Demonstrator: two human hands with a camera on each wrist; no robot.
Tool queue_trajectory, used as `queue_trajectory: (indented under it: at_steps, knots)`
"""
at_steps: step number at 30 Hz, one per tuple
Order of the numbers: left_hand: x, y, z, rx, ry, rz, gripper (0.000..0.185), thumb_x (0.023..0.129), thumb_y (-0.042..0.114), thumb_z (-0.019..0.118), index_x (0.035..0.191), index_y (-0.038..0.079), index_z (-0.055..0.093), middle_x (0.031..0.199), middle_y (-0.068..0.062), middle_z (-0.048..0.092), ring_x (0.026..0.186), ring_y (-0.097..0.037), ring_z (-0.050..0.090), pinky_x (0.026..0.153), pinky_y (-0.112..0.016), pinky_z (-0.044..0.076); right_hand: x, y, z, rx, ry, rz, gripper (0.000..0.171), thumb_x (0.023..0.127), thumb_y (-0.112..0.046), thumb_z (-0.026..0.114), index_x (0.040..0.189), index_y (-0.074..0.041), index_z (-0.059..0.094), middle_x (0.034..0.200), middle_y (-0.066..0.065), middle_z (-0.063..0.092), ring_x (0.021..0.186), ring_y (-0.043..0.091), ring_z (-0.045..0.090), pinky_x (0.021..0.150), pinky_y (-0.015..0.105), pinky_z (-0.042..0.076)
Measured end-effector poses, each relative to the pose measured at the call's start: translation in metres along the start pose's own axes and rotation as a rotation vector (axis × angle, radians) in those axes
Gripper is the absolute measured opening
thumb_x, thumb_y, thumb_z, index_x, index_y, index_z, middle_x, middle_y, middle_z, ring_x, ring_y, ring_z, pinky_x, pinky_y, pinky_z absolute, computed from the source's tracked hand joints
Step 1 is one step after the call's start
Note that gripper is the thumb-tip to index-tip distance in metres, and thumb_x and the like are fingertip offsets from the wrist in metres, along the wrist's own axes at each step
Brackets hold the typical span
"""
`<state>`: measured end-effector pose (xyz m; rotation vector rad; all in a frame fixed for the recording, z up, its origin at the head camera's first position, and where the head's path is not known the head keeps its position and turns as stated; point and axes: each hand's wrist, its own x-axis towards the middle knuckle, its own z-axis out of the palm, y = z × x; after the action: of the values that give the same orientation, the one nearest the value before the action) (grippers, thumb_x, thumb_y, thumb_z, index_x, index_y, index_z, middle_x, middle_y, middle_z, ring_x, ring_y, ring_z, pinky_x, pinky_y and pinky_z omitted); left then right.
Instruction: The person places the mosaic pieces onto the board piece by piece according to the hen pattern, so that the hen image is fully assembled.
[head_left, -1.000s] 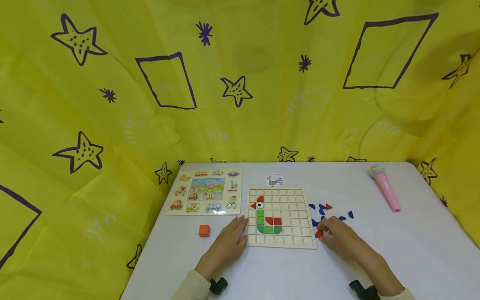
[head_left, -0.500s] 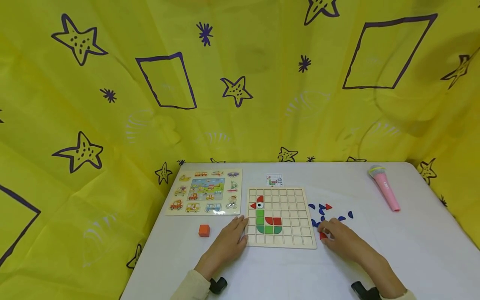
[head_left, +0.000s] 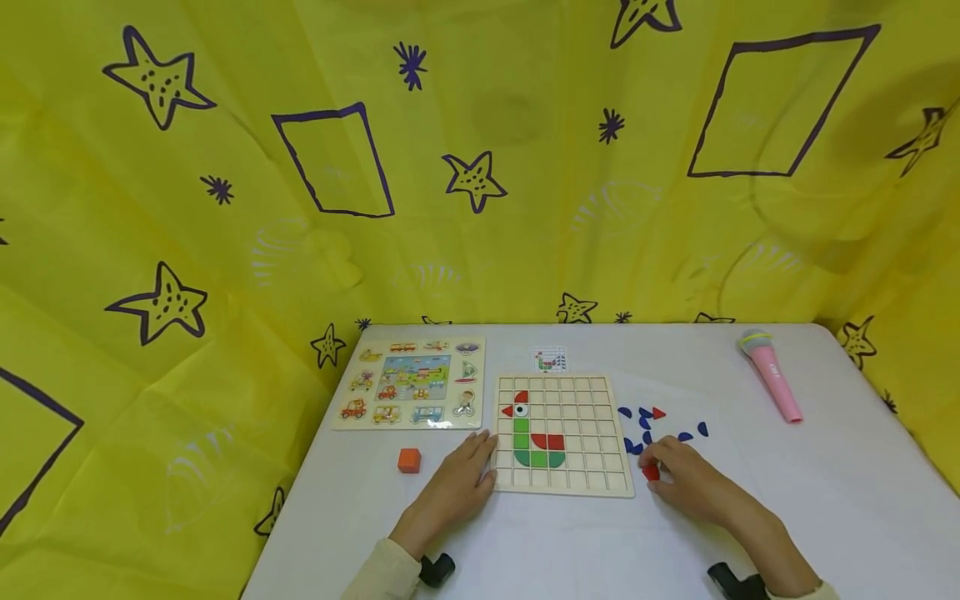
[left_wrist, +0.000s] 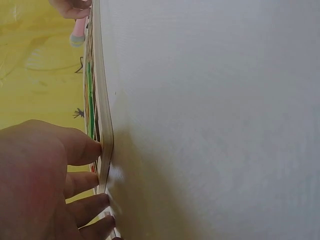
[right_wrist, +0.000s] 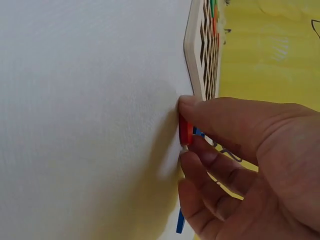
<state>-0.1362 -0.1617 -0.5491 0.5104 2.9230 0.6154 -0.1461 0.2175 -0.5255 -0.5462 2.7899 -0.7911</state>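
Observation:
My left hand [head_left: 459,479] lies along the left edge of the wooden grid board [head_left: 592,479], its thumb and extended fingertips touching the side. Red and green tiles and a round eye tile on the board form a bird shape. Beyond the board's right edge, my right hand [head_left: 686,475] pinches a small red tile [head_left: 651,472] between thumb and fingers, low at the tabletop. The right wrist view shows this red tile [right_wrist: 185,127] edge-on, its outline partly covered by the thumb. Several blue tiles [head_left: 646,422] and a red triangular tile [head_left: 658,413] lie just past that hand.
Behind the board lies a small pattern card [head_left: 550,360]. A picture puzzle board [head_left: 408,383] sits at the back left, with an orange cube [head_left: 408,461] in front of it. Toward the back right rests a pink microphone [head_left: 772,379]. A yellow curtain [head_left: 480,267] hangs behind the table.
My right hand has drawn the red tile slightly right, away from the board's edge, and its fingers have closed in on it. The left hand has stayed in place.

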Motion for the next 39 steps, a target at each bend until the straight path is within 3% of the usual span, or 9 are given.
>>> queue_trajectory:
  at_steps: [5, 12, 21, 29, 39]
  knots:
    - [0.0, 0.001, 0.0, -0.009, -0.005, -0.003, 0.058, 0.102, 0.03, 0.054, 0.156, 0.015, 0.037, 0.161, -0.003, 0.032, 0.148, -0.024, 0.026, 0.116, -0.044, 0.029, 0.0, 0.0, 0.0, 0.006, -0.003, 0.041, 0.026, 0.081, -0.014, 0.083, 0.102, -0.015, 0.066, 0.095, -0.002, 0.052, 0.09, 0.018, 0.051, 0.08, 0.038, 0.052]
    - [0.0, 0.001, 0.0, 0.006, 0.002, 0.003, 0.058, 0.102, 0.03, 0.054, 0.156, 0.014, 0.038, 0.16, -0.003, 0.032, 0.147, -0.024, 0.027, 0.116, -0.043, 0.029, 0.0, 0.0, 0.0, 0.031, 0.007, 0.065, 0.02, 0.085, -0.01, 0.079, 0.102, -0.011, 0.066, 0.096, 0.002, 0.053, 0.091, 0.022, 0.055, 0.082, 0.043, 0.055]
    - [0.0, 0.001, 0.0, 0.003, 0.007, 0.003, 0.058, 0.102, 0.029, 0.054, 0.156, 0.014, 0.038, 0.16, -0.004, 0.033, 0.147, -0.025, 0.027, 0.116, -0.044, 0.029, 0.02, -0.018, 0.008, 0.036, 0.143, -0.003, 0.02, 0.085, -0.009, 0.079, 0.102, -0.008, 0.068, 0.096, 0.002, 0.053, 0.088, 0.018, 0.052, 0.078, 0.036, 0.052]
    - [-0.001, 0.001, -0.003, -0.005, 0.004, 0.005, 0.058, 0.102, 0.029, 0.054, 0.155, 0.013, 0.038, 0.16, -0.004, 0.032, 0.147, -0.025, 0.027, 0.116, -0.044, 0.028, 0.053, -0.053, 0.027, 0.035, 0.103, 0.019, 0.024, 0.086, -0.012, 0.08, 0.106, -0.011, 0.066, 0.093, 0.0, 0.052, 0.086, 0.018, 0.051, 0.072, 0.029, 0.051]
    - [-0.001, 0.001, -0.002, -0.001, -0.002, -0.003, 0.059, 0.102, 0.03, 0.054, 0.156, 0.015, 0.037, 0.161, -0.003, 0.032, 0.148, -0.023, 0.026, 0.116, -0.043, 0.029, 0.071, -0.068, 0.038, 0.071, 0.089, -0.066, 0.017, 0.088, -0.009, 0.077, 0.089, -0.014, 0.062, 0.089, -0.001, 0.049, 0.08, 0.015, 0.048, 0.068, 0.028, 0.044]
